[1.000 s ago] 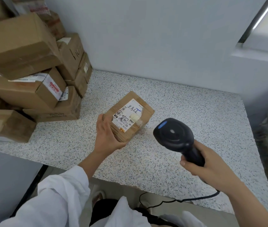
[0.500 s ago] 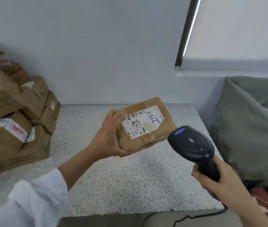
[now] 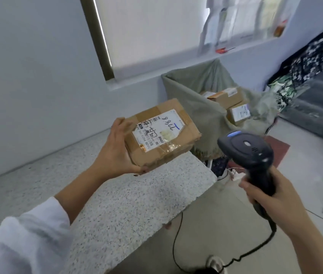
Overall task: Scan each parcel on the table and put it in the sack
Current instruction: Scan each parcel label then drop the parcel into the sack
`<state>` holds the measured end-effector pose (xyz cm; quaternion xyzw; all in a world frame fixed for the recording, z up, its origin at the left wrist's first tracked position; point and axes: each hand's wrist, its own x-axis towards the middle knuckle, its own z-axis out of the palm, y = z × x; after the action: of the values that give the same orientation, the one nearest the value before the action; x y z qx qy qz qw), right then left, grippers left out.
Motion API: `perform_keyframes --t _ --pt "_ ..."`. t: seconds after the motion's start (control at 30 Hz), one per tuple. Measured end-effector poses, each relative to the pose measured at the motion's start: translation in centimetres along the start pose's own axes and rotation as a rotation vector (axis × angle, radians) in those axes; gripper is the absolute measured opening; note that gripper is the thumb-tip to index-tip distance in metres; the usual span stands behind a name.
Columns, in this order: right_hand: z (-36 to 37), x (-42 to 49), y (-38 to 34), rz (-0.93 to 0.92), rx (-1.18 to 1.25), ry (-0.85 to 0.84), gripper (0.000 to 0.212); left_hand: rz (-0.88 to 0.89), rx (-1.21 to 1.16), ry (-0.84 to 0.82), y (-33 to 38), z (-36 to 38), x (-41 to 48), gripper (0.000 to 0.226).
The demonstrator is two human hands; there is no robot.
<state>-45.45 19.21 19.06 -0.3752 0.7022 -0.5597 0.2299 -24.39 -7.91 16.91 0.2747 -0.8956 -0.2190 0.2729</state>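
My left hand [image 3: 115, 151] grips a small brown cardboard parcel [image 3: 176, 147] by its left end, holding it in the air above the speckled table's [image 3: 133, 202] right corner. A white label with handwriting faces up. My right hand [image 3: 269, 196] grips the handle of a black barcode scanner [image 3: 245, 149], whose head is just right of the parcel. Behind them the grey-green sack [image 3: 200, 107] stands open beside the table, with two cardboard parcels [image 3: 229, 97] inside.
A black cable [image 3: 178, 248] runs from the scanner down to the floor. A window ledge [image 3: 176, 60] is above the sack. Dark patterned fabric [image 3: 311, 62] lies at the right. A red mat [image 3: 279, 149] lies on the floor beyond the scanner.
My view has swung right, away from the stacked boxes and toward the sack. My left hand has lifted the parcel off the table and carried it right; the scanner stayed beside it.
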Motion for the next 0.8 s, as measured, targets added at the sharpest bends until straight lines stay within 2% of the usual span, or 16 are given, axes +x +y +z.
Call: perform_keyframes --t 0.27,0.53,0.7,0.8 --pt "-10.0 5.2 2.8 -0.037 -0.099 0.102 0.028 0.108 -0.005 0.035 5.8 7.5 8.1 0.116" --pt "-23.0 13.0 6.1 -0.067 -0.203 0.062 0.025 0.005 -0.079 0.191 11.7 17.3 16.2 0.117" --pt "-28.4 16.8 7.3 -0.051 -0.201 0.026 0.025 -0.087 -0.021 0.176 13.4 20.3 20.3 0.126" --pt "-30.0 18.9 8.4 -0.046 -0.169 0.03 0.025 -0.082 0.015 0.193 13.5 20.8 23.5 0.123"
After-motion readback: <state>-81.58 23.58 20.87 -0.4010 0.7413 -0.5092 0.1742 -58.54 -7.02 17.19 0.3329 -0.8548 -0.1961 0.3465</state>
